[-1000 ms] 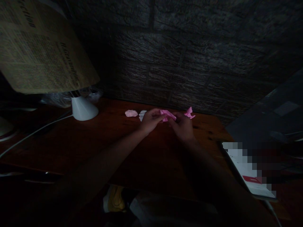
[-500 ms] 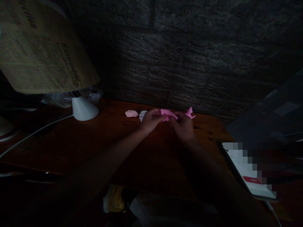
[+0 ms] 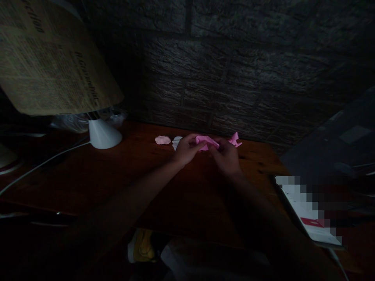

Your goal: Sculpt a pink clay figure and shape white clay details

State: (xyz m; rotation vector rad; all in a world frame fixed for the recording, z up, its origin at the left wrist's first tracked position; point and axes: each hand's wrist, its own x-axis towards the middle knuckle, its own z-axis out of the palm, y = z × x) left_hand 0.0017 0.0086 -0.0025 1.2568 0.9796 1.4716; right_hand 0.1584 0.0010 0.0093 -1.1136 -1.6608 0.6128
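Note:
A flattened piece of bright pink modelling clay [image 3: 208, 142] is held between both hands above the far part of the wooden table. My left hand [image 3: 186, 150] pinches its left side, thumb on the near face. On its right side my right hand [image 3: 227, 157] grips it, fingers mostly hidden behind. Just beyond the right hand lies another pink clay piece [image 3: 235, 139] with pointed ends. To the left of my left hand are a white ridged piece [image 3: 176, 143], partly covered by the hand, and a flat pale pink lump [image 3: 162, 139].
A lamp [image 3: 104, 134] with a newsprint shade stands at the left, its white cord running across the table [image 3: 187, 195]. A dark brick wall [image 3: 234, 78] rises behind. A tablet-like lit screen [image 3: 307, 212], partly pixelated, lies at the right edge. The scene is dim.
The held pink clay's left end has shifted slightly left and looks a little more spread out. Both hands stay in nearly the same place.

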